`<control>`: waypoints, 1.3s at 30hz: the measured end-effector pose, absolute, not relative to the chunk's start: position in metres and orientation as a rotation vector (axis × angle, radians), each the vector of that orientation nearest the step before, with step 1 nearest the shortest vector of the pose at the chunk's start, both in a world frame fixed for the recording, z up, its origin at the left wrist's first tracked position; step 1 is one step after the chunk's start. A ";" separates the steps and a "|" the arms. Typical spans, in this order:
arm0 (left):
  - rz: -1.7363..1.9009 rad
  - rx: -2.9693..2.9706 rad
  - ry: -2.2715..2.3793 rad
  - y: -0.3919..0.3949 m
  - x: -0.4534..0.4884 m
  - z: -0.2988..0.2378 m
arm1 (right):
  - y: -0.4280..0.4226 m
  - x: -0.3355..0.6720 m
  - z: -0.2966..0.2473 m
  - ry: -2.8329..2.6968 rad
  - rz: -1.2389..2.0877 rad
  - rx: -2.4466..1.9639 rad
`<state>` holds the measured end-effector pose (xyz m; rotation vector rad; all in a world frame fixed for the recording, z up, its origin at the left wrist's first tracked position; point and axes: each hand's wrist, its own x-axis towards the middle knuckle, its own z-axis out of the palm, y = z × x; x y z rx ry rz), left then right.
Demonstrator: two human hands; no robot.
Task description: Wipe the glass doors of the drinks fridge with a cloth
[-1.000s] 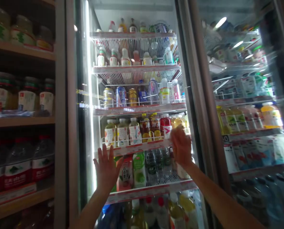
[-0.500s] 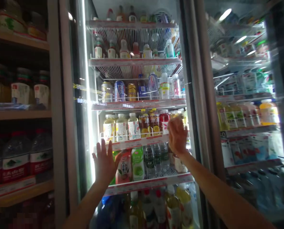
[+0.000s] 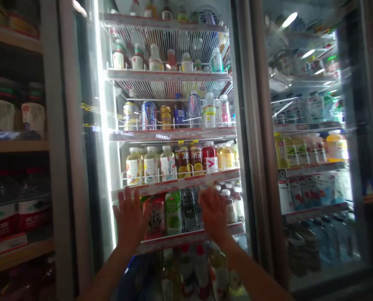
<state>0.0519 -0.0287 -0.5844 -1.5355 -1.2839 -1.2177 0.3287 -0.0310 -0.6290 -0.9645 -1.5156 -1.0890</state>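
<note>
"Hands first: how are they held?"

"The left hand (image 3: pixel 129 217) is raised with its fingers spread, and nothing is seen gripped in it. The right hand (image 3: pixel 213 215) is blurred; whether its fingers are spread or pressed together cannot be told."

"How is such a reach best handled?"

"Both hands are best moved slowly, with the shelf edge (image 3: pixel 174 184) kept in sight so that nothing is knocked. Whether anything is touched cannot be made out."

"And the containers?"

"Beside the left hand a red container (image 3: pixel 155 217) is stood, then a green container (image 3: pixel 173 211); dark-looking bottles (image 3: pixel 189 211) are partly covered by the right hand. Above, pale yellow drink is held in white-capped bottles (image 3: pixel 134 167), brown in yellow-capped bottles (image 3: pixel 182 163), red in a labelled bottle (image 3: pixel 209 151)."
</note>
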 end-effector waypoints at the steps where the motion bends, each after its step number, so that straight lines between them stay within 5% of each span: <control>1: -1.209 -1.546 -1.278 -0.029 0.051 -0.589 | -0.032 0.321 -0.630 -1.603 -1.115 -0.938; 8: -1.137 -1.620 -1.257 -0.034 0.045 -0.623 | -0.034 0.368 -0.626 -1.110 -1.036 -1.162; 14: -1.105 -1.653 -1.348 -0.036 0.047 -0.637 | -0.043 0.344 -0.652 -1.714 -1.157 -0.935; 19: -1.122 -1.671 -1.358 -0.039 0.052 -0.646 | -0.036 0.336 -0.651 -1.206 -1.004 -1.116; 24: -1.107 -1.657 -1.381 -0.042 0.056 -0.648 | -0.039 0.306 -0.665 -1.740 -1.095 -0.908; 30: -1.098 -1.672 -1.373 -0.043 0.058 -0.652 | -0.046 0.350 -0.674 -1.131 -0.985 -1.178; 36: -1.095 -1.669 -1.302 -0.044 0.064 -0.666 | -0.054 0.320 -0.698 -1.675 -1.009 -1.047; 39: -1.065 -1.689 -1.237 -0.047 0.065 -0.674 | -0.053 0.329 -0.705 -1.432 -0.994 -1.177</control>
